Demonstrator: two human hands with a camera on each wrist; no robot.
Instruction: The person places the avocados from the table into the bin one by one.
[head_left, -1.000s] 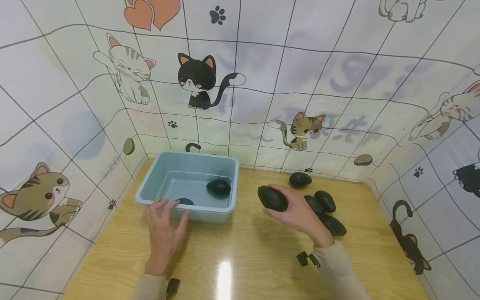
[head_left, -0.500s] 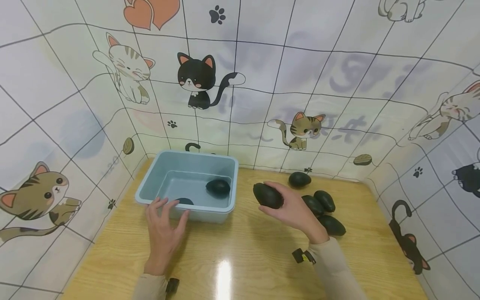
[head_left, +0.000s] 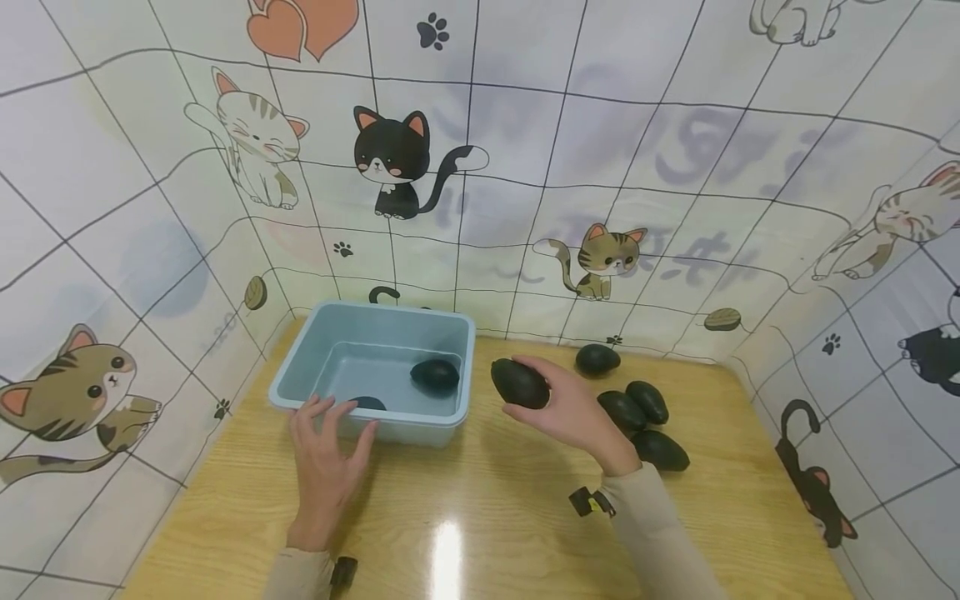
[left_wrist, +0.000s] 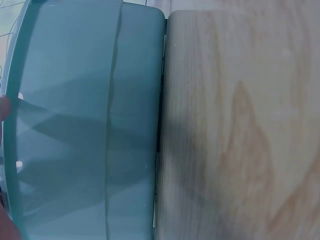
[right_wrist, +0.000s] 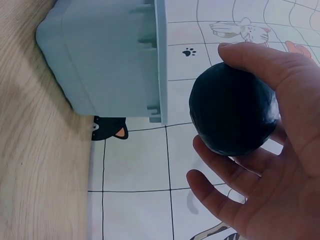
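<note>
My right hand [head_left: 570,408] grips a dark green avocado [head_left: 520,383], raised above the table to the right of a light blue plastic bin [head_left: 372,429]. In the right wrist view the thumb lies over one side of this avocado [right_wrist: 232,110] and fingers support the other side. My left hand [head_left: 327,467] rests its spread fingertips on the bin's front rim. Inside the bin, one avocado [head_left: 435,377] lies at the right; another avocado [head_left: 369,403] is mostly hidden behind the front wall. The left wrist view shows the bin's outer wall [left_wrist: 75,125], with fingertips at its rim.
Right of my right hand several avocados lie on the wooden table [head_left: 480,517]: a grouped avocado [head_left: 660,450] is nearest, and a lone avocado [head_left: 597,360] sits near the back wall. A cat-printed, grid-patterned wall covering [head_left: 510,167] encloses the back and sides.
My right hand has moved left with the avocado, bringing it closer to the bin. The left hand stays on the rim, and the other avocados have not moved.
</note>
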